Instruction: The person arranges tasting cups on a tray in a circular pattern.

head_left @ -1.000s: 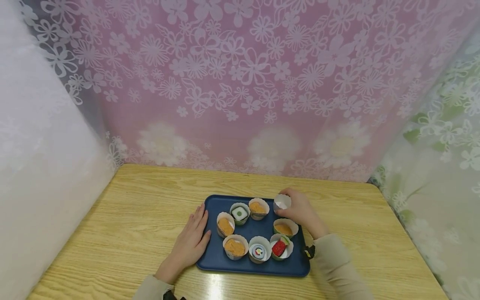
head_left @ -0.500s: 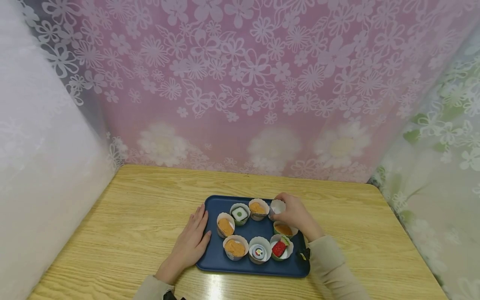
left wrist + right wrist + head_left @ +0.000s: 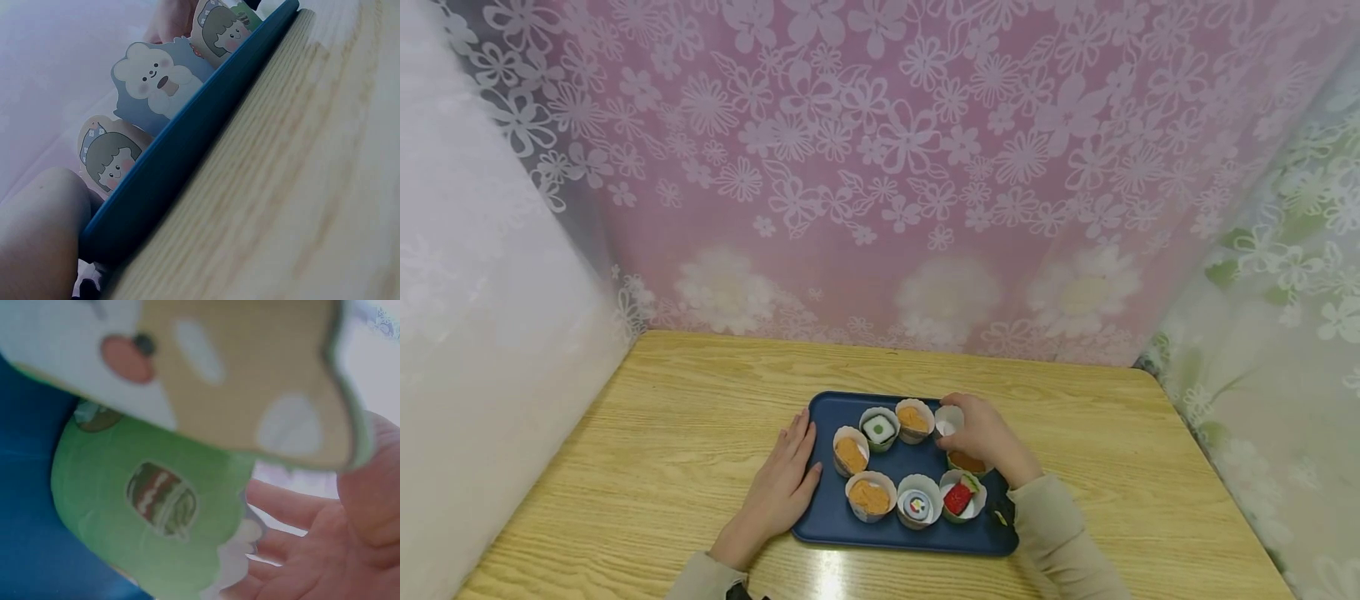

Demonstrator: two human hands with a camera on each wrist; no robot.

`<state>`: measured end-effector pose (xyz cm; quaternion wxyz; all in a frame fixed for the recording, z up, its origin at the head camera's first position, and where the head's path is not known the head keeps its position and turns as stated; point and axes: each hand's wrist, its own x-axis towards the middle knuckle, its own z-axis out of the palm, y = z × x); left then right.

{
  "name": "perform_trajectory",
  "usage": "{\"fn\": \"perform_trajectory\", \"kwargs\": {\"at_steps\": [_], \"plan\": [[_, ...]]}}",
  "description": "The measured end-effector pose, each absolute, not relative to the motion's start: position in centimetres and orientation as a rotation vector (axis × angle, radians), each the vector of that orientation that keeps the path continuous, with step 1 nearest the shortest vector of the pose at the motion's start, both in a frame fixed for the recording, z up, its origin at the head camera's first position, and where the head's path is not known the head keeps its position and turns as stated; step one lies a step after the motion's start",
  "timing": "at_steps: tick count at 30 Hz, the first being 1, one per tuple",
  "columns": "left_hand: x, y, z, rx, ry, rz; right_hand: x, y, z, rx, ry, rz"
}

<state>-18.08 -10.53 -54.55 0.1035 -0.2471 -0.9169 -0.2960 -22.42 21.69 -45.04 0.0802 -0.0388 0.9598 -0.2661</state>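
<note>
My left hand (image 3: 781, 483) rests along the left edge of a dark blue tray (image 3: 887, 540), its fingers straight. Over the tray's back right corner, my right hand (image 3: 987, 435) grips a paper baking cup (image 3: 949, 421) by its sides; white lining shows inside. Partly under that hand stands a cup with an orange-brown filling (image 3: 967, 462). In the right wrist view, fingers (image 3: 287, 506) show behind a green printed cup (image 3: 144, 494), with a tan and white cup (image 3: 237, 381) close to the camera. The left wrist view has the left hand (image 3: 44, 231) against the tray's side (image 3: 187, 150).
Other cups form a ring: several with orange filling (image 3: 871, 497), one with a white green-dotted piece (image 3: 879, 428), one with a round patterned piece (image 3: 917, 504) and one with a strawberry piece (image 3: 958, 497). The tray lies on a wooden table (image 3: 700, 408) before a floral curtain (image 3: 865, 167).
My right hand has moved left with the paper cup, bringing it beside the back orange-filled cup and covering more of the orange-brown one. The left hand has stayed put.
</note>
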Motion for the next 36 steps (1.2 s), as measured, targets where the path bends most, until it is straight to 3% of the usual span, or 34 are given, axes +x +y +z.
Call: {"fn": "perform_trajectory", "kwargs": {"at_steps": [16,36], "plan": [[-18.0,-10.5,-54.4,-0.737,-2.662,-0.863,-22.3,21.5,-44.9,-0.110,2.845,-0.820],[-18.0,-10.5,-54.6,-0.729,-2.673,-0.861,-20.8,24.5,-45.8,-0.411,2.704,-1.172]]}}
